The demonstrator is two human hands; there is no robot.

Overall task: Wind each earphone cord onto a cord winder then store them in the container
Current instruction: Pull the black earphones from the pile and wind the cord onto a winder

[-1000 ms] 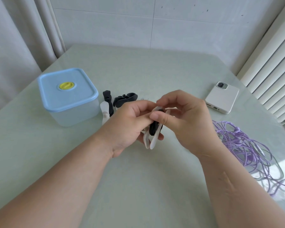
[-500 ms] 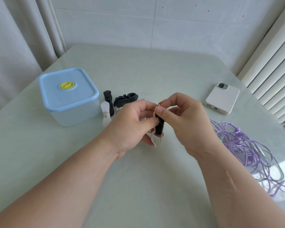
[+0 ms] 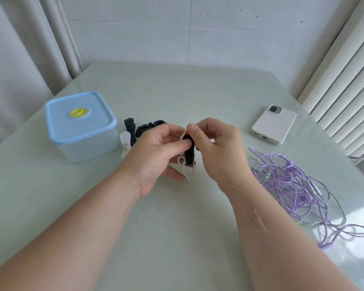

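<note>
Since a second ago our right hand (image 3: 216,148) had climbed to pinch the top end of the white cord winder (image 3: 181,161), peeling it from the black cord winder (image 3: 190,156) gripped in our left hand (image 3: 156,156). The lidded container (image 3: 80,131) sat at nine o'clock. The tangled purple earphone cords (image 3: 292,185) lay at four o'clock, so winding, we judged, had not begun. Spare winders (image 3: 143,129) lay at ten.
</note>
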